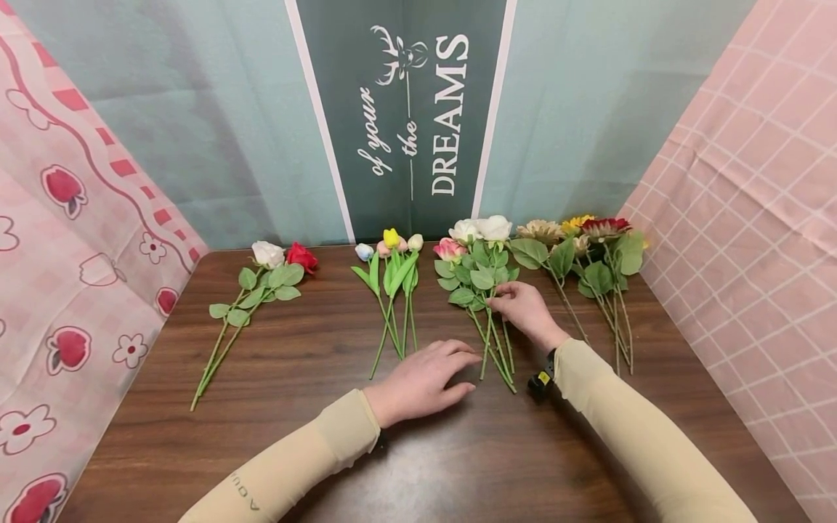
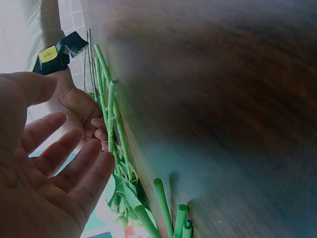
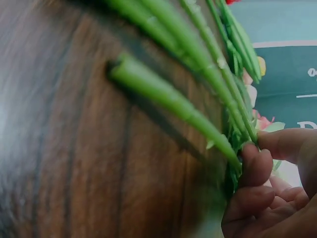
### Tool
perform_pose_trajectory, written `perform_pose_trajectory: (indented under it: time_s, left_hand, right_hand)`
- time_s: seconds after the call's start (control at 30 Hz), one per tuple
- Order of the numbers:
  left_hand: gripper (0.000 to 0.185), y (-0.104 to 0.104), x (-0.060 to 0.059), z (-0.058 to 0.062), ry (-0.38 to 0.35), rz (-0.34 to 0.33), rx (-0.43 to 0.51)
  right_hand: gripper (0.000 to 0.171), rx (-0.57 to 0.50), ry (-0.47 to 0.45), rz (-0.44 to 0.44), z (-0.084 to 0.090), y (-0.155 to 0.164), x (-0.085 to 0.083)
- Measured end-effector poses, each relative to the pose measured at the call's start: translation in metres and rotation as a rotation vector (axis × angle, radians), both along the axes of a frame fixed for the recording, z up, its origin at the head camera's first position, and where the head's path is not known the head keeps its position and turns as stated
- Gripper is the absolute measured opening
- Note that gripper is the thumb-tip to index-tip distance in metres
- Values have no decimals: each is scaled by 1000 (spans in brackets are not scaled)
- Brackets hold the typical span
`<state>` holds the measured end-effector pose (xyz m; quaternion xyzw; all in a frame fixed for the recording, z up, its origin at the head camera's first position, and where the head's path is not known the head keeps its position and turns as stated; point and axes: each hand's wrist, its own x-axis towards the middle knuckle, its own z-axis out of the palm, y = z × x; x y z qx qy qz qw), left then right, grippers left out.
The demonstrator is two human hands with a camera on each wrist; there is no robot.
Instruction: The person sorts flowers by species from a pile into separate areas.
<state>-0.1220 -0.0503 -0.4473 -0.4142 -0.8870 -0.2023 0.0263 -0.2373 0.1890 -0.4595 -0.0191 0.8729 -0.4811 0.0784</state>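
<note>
In the head view, a bunch of white and pink flowers [image 1: 482, 276] with broad green leaves lies on the table, stems toward me. My right hand [image 1: 525, 311] is at the bunch, just under the leaves. Its thumb and forefinger pinch a green flower stem [image 3: 230, 91] in the right wrist view. My left hand [image 1: 428, 378] is left of the stem ends, palm down, fingers loosely extended and holding nothing. In the left wrist view its fingers [image 2: 74, 163] are apart from the stems [image 2: 111, 119].
Left of the bunch lie several tulips [image 1: 392, 283]. Farther left are a white and a red rose [image 1: 302, 258] on long stems. On the right lie yellow, beige and dark red flowers [image 1: 604, 229]. A cloth backdrop [image 1: 261, 145] stands behind the brown table [image 1: 314, 334].
</note>
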Motion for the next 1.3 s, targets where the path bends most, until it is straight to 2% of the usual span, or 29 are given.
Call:
perform_pose_trajectory:
  time_s: [0.17, 0.47, 0.6, 0.7, 0.8, 0.97, 1.07, 1.2, 1.3]
  left_hand:
    - [41, -1, 0, -2, -20, -1, -2]
    - [41, -8, 0, 1, -55, 36, -20]
    - [40, -18, -3, 3, -40, 64, -14]
    - [40, -34, -9, 4, -25, 112, -25]
    - [40, -58, -18, 5, -8, 195, -44]
    - [35, -117, -31, 8, 17, 399, -56]
    - [31, -162, -37, 12, 40, 524, -62]
    - [28, -229, -41, 17, 68, 687, -91]
    - [29, -277, -40, 19, 20, 803, -107]
  right_hand:
    - [43, 69, 43, 1, -1, 1, -1]
    - [45, 86, 75, -37, 3, 7, 2]
    - [42, 89, 128, -57, 6, 10, 3]
    - [39, 105, 195, -48, 9, 8, 5]
    - [36, 130, 274, -8, 14, 2, 8]
    - [33, 204, 411, 128, 23, -23, 17]
    - [33, 271, 475, 230, 28, -44, 24]
    - [35, 356, 516, 383, 33, -81, 33]
    - [38, 419, 531, 515, 34, -114, 39]
